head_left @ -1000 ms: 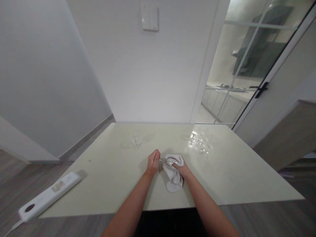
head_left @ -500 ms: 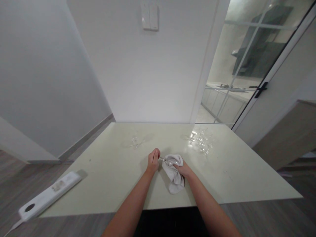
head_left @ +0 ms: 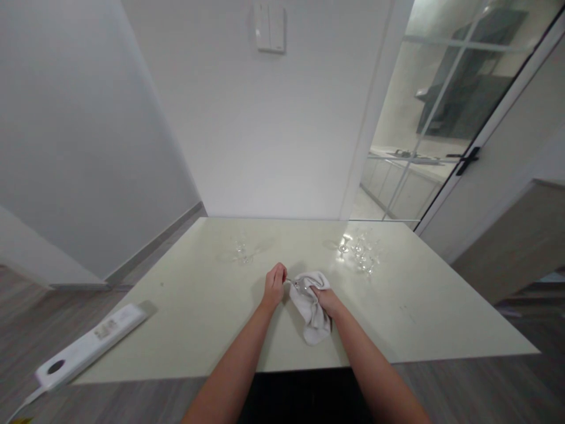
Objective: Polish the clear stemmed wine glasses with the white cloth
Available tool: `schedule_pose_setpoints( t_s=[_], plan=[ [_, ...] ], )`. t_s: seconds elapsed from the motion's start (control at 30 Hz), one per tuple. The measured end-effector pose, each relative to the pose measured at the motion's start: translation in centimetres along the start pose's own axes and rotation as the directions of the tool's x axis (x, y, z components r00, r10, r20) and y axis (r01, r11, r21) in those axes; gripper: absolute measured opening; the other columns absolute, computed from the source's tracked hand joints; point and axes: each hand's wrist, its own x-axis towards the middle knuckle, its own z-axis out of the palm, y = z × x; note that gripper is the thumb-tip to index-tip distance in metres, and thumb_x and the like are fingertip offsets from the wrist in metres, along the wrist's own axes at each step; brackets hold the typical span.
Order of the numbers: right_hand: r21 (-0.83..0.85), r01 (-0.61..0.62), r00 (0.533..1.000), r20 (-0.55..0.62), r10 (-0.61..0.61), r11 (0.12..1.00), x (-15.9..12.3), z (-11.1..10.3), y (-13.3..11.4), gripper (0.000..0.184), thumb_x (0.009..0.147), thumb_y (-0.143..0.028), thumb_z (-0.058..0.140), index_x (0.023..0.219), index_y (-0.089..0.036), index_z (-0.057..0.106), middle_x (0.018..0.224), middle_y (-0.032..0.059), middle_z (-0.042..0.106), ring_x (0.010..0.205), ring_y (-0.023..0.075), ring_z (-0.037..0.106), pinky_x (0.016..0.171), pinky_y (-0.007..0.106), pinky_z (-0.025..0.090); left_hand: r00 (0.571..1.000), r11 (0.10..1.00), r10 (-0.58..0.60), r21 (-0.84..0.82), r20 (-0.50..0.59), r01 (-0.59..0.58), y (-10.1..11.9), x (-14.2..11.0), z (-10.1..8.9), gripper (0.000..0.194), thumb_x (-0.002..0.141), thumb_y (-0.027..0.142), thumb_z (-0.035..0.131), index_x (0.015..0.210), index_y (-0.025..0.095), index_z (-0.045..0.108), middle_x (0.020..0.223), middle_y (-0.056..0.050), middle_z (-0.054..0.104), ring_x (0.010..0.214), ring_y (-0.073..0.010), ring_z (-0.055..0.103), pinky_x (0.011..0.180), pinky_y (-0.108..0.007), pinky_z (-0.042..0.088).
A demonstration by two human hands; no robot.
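Observation:
My left hand (head_left: 274, 285) is closed around the stem end of a small clear glass (head_left: 300, 287) held sideways above the pale table (head_left: 189, 318). My right hand (head_left: 324, 299) grips a white cloth (head_left: 311, 306) that is wrapped around the bowl of that glass. The cloth's loose end hangs down toward the table. Both hands are near the table's middle, close to its front edge.
One clear stemmed glass (head_left: 242, 252) stands at the back left of the table, and several more glasses (head_left: 359, 253) cluster at the back right. A white flat device (head_left: 88, 347) lies on the left corner. A glass door (head_left: 441, 118) is behind on the right.
My hands have shifted slightly away from me and the cloth has turned a little around the glass. The standing glasses have not moved.

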Motion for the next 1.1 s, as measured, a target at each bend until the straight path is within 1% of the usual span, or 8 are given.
schedule_pose_setpoints(
  t_s=[0.07,0.2,0.43,0.6,0.7,0.8,0.9,1.1],
  plan=[
    [-0.003,-0.008,1.000,-0.002,0.008,1.000,0.1,0.0,0.0,0.036,0.067,-0.044,0.068,0.093,-0.020,0.067,0.108,0.0084,0.069,0.111,0.0278,0.058,0.103,0.048,0.038,1.000,1.000,-0.013,-0.004,-0.007,0.013,-0.1,0.1,0.1,0.043,0.094,0.045,0.031,0.060,0.020,0.042,0.056,0.003,0.037,0.052,-0.0123,0.035,0.051,-0.027,0.028],
    [0.075,0.054,0.997,0.056,-0.058,0.996,-0.2,0.1,-0.7,0.033,0.066,-0.041,0.070,0.092,-0.020,0.067,0.104,0.0082,0.070,0.107,0.0264,0.061,0.099,0.044,0.043,1.000,1.000,-0.022,0.003,-0.004,0.022,-0.2,0.1,0.1,0.043,0.093,0.046,0.032,0.061,0.020,0.042,0.057,0.003,0.038,0.053,-0.0126,0.036,0.052,-0.027,0.029],
    [0.211,0.027,0.996,0.081,-0.045,0.977,-0.5,0.2,-0.8,0.044,0.051,-0.027,0.079,0.091,-0.019,0.065,0.096,0.0047,0.071,0.093,0.0250,0.065,0.093,0.043,0.047,1.000,1.000,-0.022,0.009,0.010,0.022,0.2,0.0,0.0,0.044,0.092,0.049,0.033,0.060,0.020,0.043,0.056,0.002,0.038,0.054,-0.0132,0.036,0.052,-0.027,0.029],
    [0.255,0.039,0.990,0.120,-0.071,0.966,-0.3,0.4,-0.4,0.040,0.059,-0.034,0.076,0.096,-0.020,0.067,0.102,0.0059,0.070,0.099,0.0247,0.063,0.096,0.042,0.045,0.999,0.999,-0.029,-0.017,0.017,0.029,0.3,0.0,0.0,0.045,0.091,0.050,0.036,0.059,0.020,0.044,0.056,0.002,0.039,0.053,-0.0131,0.036,0.053,-0.027,0.029],
    [0.235,0.005,0.995,0.097,-0.028,0.972,-0.1,0.4,-0.3,0.042,0.065,-0.042,0.072,0.099,-0.018,0.066,0.109,0.0083,0.068,0.104,0.0244,0.061,0.100,0.042,0.041,0.999,0.999,-0.030,-0.021,0.018,0.031,0.2,0.0,0.1,0.045,0.091,0.050,0.036,0.059,0.020,0.044,0.056,0.002,0.038,0.052,-0.0128,0.036,0.052,-0.027,0.029],
    [0.196,-0.033,0.999,0.048,0.024,0.980,0.1,0.3,-0.1,0.045,0.067,-0.047,0.069,0.102,-0.018,0.065,0.112,0.0090,0.067,0.108,0.0251,0.060,0.104,0.045,0.037,1.000,1.000,-0.025,-0.017,0.017,0.025,0.0,0.0,0.1,0.044,0.092,0.048,0.035,0.060,0.020,0.044,0.056,0.003,0.038,0.052,-0.0124,0.036,0.051,-0.026,0.029],
    [0.147,-0.034,0.999,0.002,0.034,0.989,0.4,0.2,0.2,0.044,0.065,-0.046,0.070,0.099,-0.020,0.066,0.111,0.0082,0.068,0.109,0.0260,0.059,0.105,0.046,0.035,0.999,0.999,-0.033,-0.022,0.015,0.034,0.0,0.1,0.1,0.044,0.092,0.049,0.036,0.060,0.020,0.044,0.056,0.003,0.039,0.052,-0.0124,0.036,0.051,-0.026,0.029],
    [0.140,-0.013,1.000,-0.017,0.015,0.990,0.5,0.3,0.6,0.039,0.062,-0.040,0.073,0.095,-0.019,0.067,0.107,0.0087,0.069,0.105,0.0262,0.061,0.102,0.046,0.039,0.996,0.995,-0.085,-0.058,0.010,0.086,0.1,0.1,0.2,0.044,0.089,0.051,0.039,0.059,0.020,0.045,0.055,0.003,0.039,0.050,-0.0116,0.036,0.048,-0.025,0.029]
  ],
)
